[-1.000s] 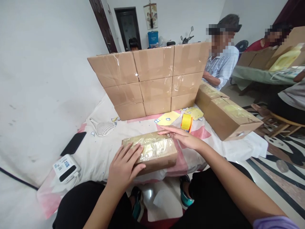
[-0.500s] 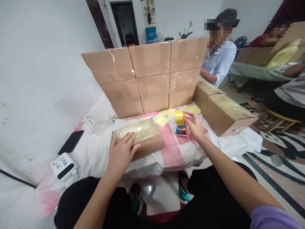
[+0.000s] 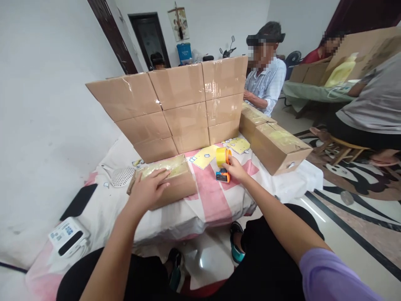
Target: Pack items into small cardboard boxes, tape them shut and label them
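Note:
On the top of a small cardboard box (image 3: 178, 188), my left hand (image 3: 145, 190) lies with its fingers stretched over clear tape. A brown flap sticks out at the box's left end, partly behind that hand. To the right of the box, my right hand (image 3: 235, 170) grips an orange tape dispenser (image 3: 228, 177) carrying a roll of yellowish tape (image 3: 221, 157). The dispenser is on or just above the pink and white cloth (image 3: 216, 200); I cannot tell which. Its dark cutting end points toward me.
Behind stands a tall panel of joined cardboard (image 3: 188, 108). Taped boxes (image 3: 278, 146) line the right side. At left lie a white perforated scoop (image 3: 122, 177), a black flat object (image 3: 78, 202) and a white device (image 3: 69, 237). A person (image 3: 266, 79) sits beyond the boxes.
The view has swung right, so everything appears farther left. My right hand's fingers have come lower and closer around the tape dispenser, which has tilted slightly. My left hand stays on the box.

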{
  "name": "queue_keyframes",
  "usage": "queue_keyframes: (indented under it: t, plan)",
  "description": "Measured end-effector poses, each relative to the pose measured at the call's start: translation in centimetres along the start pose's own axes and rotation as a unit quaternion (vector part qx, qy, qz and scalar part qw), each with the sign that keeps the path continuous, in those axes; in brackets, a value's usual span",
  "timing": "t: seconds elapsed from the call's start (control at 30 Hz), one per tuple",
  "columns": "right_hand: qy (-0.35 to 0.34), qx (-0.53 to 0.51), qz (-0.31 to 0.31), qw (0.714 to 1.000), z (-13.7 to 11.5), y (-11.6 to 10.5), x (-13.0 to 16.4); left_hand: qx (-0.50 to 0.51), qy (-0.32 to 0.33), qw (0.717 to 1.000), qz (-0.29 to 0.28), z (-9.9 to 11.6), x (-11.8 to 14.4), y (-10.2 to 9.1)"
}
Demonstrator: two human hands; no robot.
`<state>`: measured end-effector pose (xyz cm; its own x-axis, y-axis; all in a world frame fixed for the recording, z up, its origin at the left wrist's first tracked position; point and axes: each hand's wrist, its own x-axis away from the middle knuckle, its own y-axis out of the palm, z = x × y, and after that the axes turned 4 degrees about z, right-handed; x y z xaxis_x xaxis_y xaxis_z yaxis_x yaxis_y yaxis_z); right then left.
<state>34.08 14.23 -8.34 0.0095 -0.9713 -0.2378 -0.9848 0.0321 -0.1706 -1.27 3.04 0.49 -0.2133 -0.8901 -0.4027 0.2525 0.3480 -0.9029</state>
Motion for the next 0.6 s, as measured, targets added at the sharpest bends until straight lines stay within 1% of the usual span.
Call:
queue_keyframes:
  t: [0.03, 0.07, 0.1, 0.17, 0.2, 0.23, 0.27, 0.3, 0.37, 0.4, 0.47, 0.5, 0.53, 0.6]
  plan:
    - [-0.004, -0.002, -0.007, 1.000, -0.3, 0.2, 0.3, 0.008, -0.001, 1.000, 0.000, -0.5, 0.0, -0.1]
    - [-0.010, -0.004, -0.014, 1.000, -0.8, 0.6, 0.7, 0.008, 0.000, 1.000, 0.011, -0.4, 0.2, -0.2]
    - [-0.021, -0.008, -0.018, 1.000, -1.3, 1.0, 1.2, 0.004, 0.001, 0.999, 0.034, 0.1, 0.6, -0.2]
    - [-0.054, -0.023, -0.025, 0.998, -2.9, 2.1, 2.7, 0.011, 0.002, 0.995, 0.103, 2.7, 1.8, 0.2]
    - [-0.073, -0.036, -0.030, 0.996, -3.9, 2.7, 3.7, 0.032, -0.005, 0.990, 0.134, 4.4, 2.5, 0.6]
    - [-0.091, -0.050, -0.035, 0.994, -4.8, 3.2, 4.7, 0.074, -0.013, 0.985, 0.152, 6.3, 3.2, 1.2]
    - [-0.105, -0.064, -0.038, 0.992, -5.8, 3.7, 5.8, 0.134, -0.027, 0.982, 0.129, 8.1, 3.9, 1.8]
    - [-0.117, -0.073, -0.043, 0.990, -6.7, 4.1, 6.8, 0.200, -0.047, 0.975, 0.085, 9.7, 4.4, 2.4]
    - [-0.152, -0.066, -0.055, 0.985, -8.2, 4.6, 8.6, 0.318, -0.093, 0.943, 0.022, 11.9, 5.1, 3.5]
    - [-0.173, -0.054, -0.060, 0.982, -8.6, 4.8, 9.3, 0.363, -0.114, 0.925, 0.008, 12.5, 5.3, 3.8]
    - [-0.200, -0.033, -0.064, 0.977, -9.0, 4.9, 10.1, 0.425, -0.138, 0.895, 0.013, 12.9, 5.2, 4.2]
    - [-0.203, -0.028, -0.058, 0.977, -8.9, 4.9, 10.4, 0.447, -0.145, 0.883, 0.013, 12.8, 5.0, 4.3]
    - [-0.200, -0.023, -0.048, 0.978, -8.8, 4.9, 10.5, 0.466, -0.153, 0.871, 0.004, 12.7, 4.9, 4.3]
    - [-0.201, -0.003, -0.029, 0.979, -8.3, 5.1, 10.5, 0.503, -0.186, 0.843, -0.046, 12.6, 4.4, 4.3]
